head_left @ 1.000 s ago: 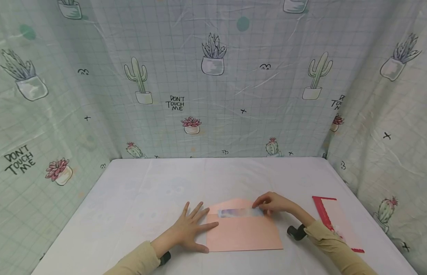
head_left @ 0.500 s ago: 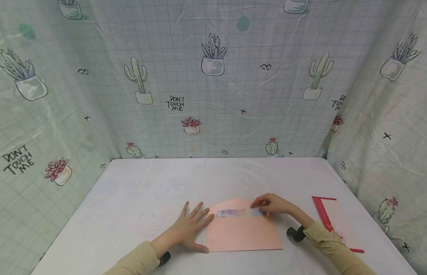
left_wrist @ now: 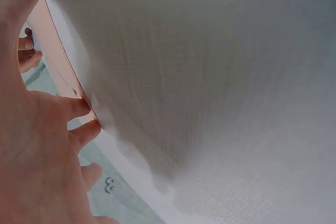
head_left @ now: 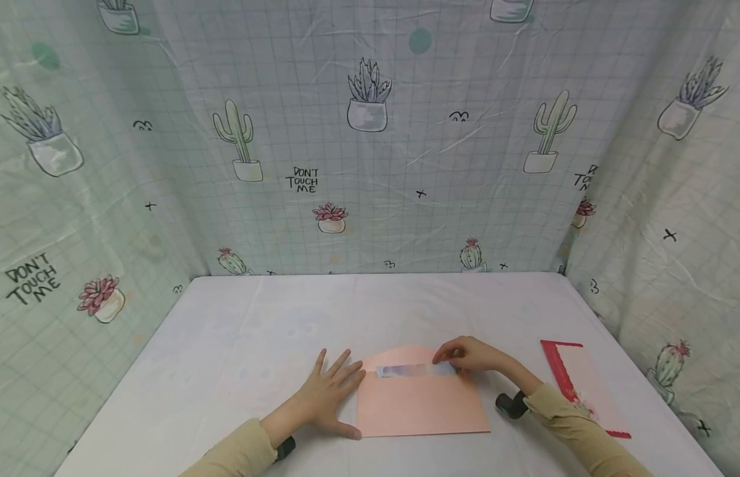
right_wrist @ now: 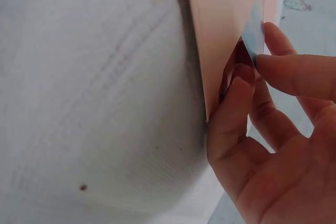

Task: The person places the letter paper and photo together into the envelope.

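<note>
A pink envelope [head_left: 423, 407] lies on the table with its pointed flap spread toward the back. From its opening sticks a thin strip of a card [head_left: 405, 371] in pale blue and lilac; the rest of the card is hidden inside. My right hand [head_left: 472, 353] pinches the card's right end between thumb and finger, and in the right wrist view other fingers [right_wrist: 231, 100] sit at the envelope's corner. My left hand [head_left: 328, 397] is spread flat at the envelope's left edge, fingertips and thumb touching it, as the left wrist view also shows [left_wrist: 42, 145].
On the right lies a pink card with red scalloped borders [head_left: 560, 371], partly covered by the right sleeve [head_left: 575, 424]. The white table [head_left: 256, 318] is enclosed by a curtain [head_left: 286, 99] printed with cacti.
The card has slid slightly deeper into the envelope, so its visible strip is narrower. My left fingers have drawn back a little to the left, and my right hand has shifted slightly down and left.
</note>
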A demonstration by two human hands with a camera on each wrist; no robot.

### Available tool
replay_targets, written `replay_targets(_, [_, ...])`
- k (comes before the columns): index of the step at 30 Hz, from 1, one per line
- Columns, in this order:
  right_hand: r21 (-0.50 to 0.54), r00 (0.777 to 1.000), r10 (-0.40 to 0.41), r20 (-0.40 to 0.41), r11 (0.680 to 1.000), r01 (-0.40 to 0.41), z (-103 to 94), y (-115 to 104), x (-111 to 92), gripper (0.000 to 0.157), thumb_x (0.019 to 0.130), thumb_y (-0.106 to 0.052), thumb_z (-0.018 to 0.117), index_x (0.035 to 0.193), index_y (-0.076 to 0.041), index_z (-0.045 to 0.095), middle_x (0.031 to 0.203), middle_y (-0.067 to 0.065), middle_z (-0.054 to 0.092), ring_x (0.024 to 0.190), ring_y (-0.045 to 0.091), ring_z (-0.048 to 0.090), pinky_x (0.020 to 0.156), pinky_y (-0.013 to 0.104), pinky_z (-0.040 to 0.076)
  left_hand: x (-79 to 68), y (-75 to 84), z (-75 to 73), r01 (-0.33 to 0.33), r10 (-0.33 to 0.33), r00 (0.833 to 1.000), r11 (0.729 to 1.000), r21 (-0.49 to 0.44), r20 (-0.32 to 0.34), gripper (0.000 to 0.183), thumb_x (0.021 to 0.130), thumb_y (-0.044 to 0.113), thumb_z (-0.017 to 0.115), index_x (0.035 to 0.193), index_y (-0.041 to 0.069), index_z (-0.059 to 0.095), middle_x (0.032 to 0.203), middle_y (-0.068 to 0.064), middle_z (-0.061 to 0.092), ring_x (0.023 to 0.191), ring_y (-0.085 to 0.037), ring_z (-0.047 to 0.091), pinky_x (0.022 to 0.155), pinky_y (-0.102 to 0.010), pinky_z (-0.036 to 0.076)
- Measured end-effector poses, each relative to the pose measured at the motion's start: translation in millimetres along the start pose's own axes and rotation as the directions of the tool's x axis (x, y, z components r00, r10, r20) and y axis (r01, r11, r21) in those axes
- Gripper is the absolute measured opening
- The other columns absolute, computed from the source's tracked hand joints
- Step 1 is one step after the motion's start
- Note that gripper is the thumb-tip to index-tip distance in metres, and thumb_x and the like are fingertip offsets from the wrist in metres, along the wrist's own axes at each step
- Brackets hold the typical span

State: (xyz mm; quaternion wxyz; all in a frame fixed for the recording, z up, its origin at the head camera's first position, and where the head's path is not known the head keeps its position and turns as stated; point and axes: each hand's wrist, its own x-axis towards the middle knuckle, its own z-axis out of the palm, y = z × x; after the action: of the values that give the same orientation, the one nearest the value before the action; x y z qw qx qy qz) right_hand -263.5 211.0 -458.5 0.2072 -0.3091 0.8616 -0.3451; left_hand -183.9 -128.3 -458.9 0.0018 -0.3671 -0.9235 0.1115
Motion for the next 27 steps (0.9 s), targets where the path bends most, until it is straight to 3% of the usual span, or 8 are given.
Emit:
replay_targets(4, [-0.011, 1.0, -0.01, 0.019, 1.0, 0.01, -0.7, 0, 1, 0.03, 0.082, 0.006, 0.048, 0.102, -0.007, 0.065, 0.102, 0.01, 0.064, 0.064, 0.007, 0.046, 0.052, 0.018, 0.039, -0.1, 0.2, 0.1, 0.002, -0.002, 1.0, 1.0, -0.002, 0.003, 0.097, 0.066, 0.079, 0.043, 0.138, 0.016, 0.032, 0.146, -0.002, 0.029, 0.136, -0.032, 0.019, 0.102, -0.063, 0.018])
replay_targets(12, [-0.052, 0.997, -0.034, 0.063, 0.998, 0.037, -2.6, -3, 1, 0.031, 0.08, 0.007, 0.049, 0.1, -0.01, 0.066, 0.102, 0.004, 0.067, 0.091, 0.015, 0.057, 0.079, 0.025, 0.046, 0.3, 0.5, 0.2, 0.014, -0.014, 1.0, 1.0, 0.001, 0.025, 0.097, 0.066, 0.081, 0.041, 0.139, 0.017, 0.031, 0.147, 0.0, 0.027, 0.137, -0.031, 0.018, 0.102, -0.063, 0.018])
replay_targets(18, [-0.048, 0.997, -0.016, 0.076, 0.999, 0.02, -1.1, -4, 1, 0.031, 0.08, 0.005, 0.049, 0.101, -0.01, 0.066, 0.103, 0.005, 0.066, 0.092, 0.016, 0.056, 0.079, 0.025, 0.045, 0.0, 0.9, -0.5, 0.016, -0.015, 1.0, 1.0, -0.007, 0.027, 0.097, 0.066, 0.08, 0.041, 0.139, 0.017, 0.031, 0.146, 0.0, 0.028, 0.137, -0.031, 0.018, 0.102, -0.063, 0.017])
replay_targets(22, [-0.091, 1.0, -0.008, 0.025, 0.996, 0.01, 3.7, -6, -1, 0.025, 0.082, 0.0, 0.052, 0.1, -0.011, 0.066, 0.1, 0.003, 0.065, 0.089, 0.013, 0.054, 0.076, 0.024, 0.044, -0.7, 1.3, -1.5, 0.013, -0.012, 1.0, 1.0, -0.025, 0.025, 0.097, 0.066, 0.079, 0.043, 0.138, 0.016, 0.032, 0.146, -0.001, 0.028, 0.137, -0.031, 0.018, 0.102, -0.063, 0.017])
replay_targets(25, [-0.205, 0.998, -0.023, -0.055, 0.979, 0.011, 10.7, -10, -4, 0.018, 0.084, -0.007, 0.055, 0.097, -0.015, 0.065, 0.087, -0.002, 0.06, 0.078, 0.008, 0.05, 0.067, 0.021, 0.042, -0.1, 1.3, -1.6, 0.012, -0.012, 1.0, 1.0, -0.023, 0.028, 0.097, 0.066, 0.079, 0.043, 0.138, 0.016, 0.032, 0.146, -0.001, 0.028, 0.137, -0.031, 0.018, 0.103, -0.063, 0.016])
replay_targets(27, [-0.316, 0.992, -0.048, -0.118, 0.949, 0.008, 16.2, -14, -5, 0.014, 0.084, -0.011, 0.056, 0.093, -0.016, 0.065, 0.081, -0.006, 0.055, 0.072, 0.006, 0.045, 0.061, 0.019, 0.039, 0.7, 1.2, -1.4, 0.014, -0.013, 0.999, 1.0, -0.016, 0.031, 0.097, 0.066, 0.08, 0.042, 0.139, 0.017, 0.031, 0.147, -0.001, 0.028, 0.137, -0.031, 0.018, 0.103, -0.063, 0.016])
